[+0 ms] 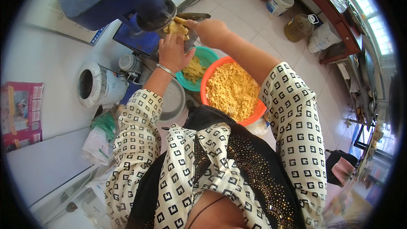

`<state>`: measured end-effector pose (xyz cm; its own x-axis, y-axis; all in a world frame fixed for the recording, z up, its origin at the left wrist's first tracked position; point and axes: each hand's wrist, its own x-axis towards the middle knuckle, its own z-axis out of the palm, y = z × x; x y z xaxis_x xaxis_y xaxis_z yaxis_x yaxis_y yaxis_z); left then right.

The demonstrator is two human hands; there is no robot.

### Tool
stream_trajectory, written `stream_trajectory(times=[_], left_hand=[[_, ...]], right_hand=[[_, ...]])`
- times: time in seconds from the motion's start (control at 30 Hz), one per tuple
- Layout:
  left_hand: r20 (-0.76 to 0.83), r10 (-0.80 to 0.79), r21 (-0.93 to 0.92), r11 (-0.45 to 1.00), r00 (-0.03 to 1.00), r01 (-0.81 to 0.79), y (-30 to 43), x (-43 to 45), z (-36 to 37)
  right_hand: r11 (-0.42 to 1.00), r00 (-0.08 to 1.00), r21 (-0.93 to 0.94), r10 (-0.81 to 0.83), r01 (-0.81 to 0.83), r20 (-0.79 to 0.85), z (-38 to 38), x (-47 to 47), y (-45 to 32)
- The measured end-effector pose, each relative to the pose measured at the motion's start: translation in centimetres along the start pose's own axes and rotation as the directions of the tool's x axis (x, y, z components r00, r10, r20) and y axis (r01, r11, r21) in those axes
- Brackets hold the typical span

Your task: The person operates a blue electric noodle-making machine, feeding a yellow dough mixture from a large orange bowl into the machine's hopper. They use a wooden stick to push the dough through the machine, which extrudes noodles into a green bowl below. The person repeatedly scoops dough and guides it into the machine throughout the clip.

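Observation:
A blue machine stands before me, with a round metal outlet. Yellow dough hangs at the outlet's edge. Against the dough's lower side lies my left hand, a bangle on its wrist, thumb spread; its grip is unclear. My right hand has its fingers at the dough's right side, near a dark elongated piece whose hold is hidden. Below the outlet, a green basin contains flat yellow strips. An orange basin full of crumbly yellow dough stands beside it, under my right forearm.
A grey basin is near my left forearm. Further left are an electric motor, a white cylindrical container and plastic bags. A white bucket, a jug of liquid and a red-brown table stand at the upper right.

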<state>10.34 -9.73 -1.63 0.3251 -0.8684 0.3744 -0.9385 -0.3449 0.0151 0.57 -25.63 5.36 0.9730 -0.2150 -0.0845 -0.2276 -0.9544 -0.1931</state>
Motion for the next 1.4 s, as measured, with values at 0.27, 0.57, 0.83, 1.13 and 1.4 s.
stream_trajectory(times=[0.27,0.57,0.83,1.13,1.4], left_hand=[[-0.046,0.015,-0.034,0.999,0.999,-0.017,-0.6,-0.3,0.6],[-0.137,0.02,-0.091,0.995,0.99,-0.032,0.4,-0.5,0.5],[-0.053,0.005,-0.064,0.998,0.999,-0.008,0.9,-0.3,0.3],[-0.114,-0.003,-0.054,0.999,0.993,-0.003,0.1,-0.6,1.1],[-0.06,-0.005,-0.05,0.999,0.998,0.002,0.6,-0.7,0.8]], right_hand=[[0.987,0.995,0.129,0.091,-0.097,0.051,-0.6,-1.2,0.3],[0.993,0.997,0.103,-0.056,0.05,0.061,-0.6,0.6,-0.8],[0.983,0.991,-0.129,-0.123,0.129,0.055,-0.5,1.4,-2.7],[0.996,0.999,-0.09,-0.023,0.026,0.036,-1.9,-1.7,0.6],[0.996,0.996,-0.012,-0.091,0.091,-0.019,0.3,1.0,-0.4]])
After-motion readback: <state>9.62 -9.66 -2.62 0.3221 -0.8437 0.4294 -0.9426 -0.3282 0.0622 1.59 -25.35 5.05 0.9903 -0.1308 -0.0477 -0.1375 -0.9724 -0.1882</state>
